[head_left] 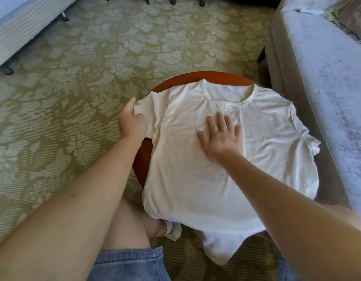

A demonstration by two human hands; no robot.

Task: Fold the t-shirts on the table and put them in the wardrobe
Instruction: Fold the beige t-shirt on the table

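Your denim shorts point(131, 262) sit closest, with the t-shirt point(195, 179) spread face-up over the round tabletop point(216, 77), hem spilling off the near edge. Left grip point(133, 120) pinches the sleeve point(144, 107); right grip point(222, 136) lies flat and open on the chest. Press that palm down while you fold the sleeve across, so nothing bunches. Can't tell if the white cloth point(216, 252) hanging below is a second shirt. Wardrobe's out of shot.

T-shirt label point(229, 89) apparently illegible.

Single head-worn wide-angle view, forward and steeply down, close over the round table point(216, 76).
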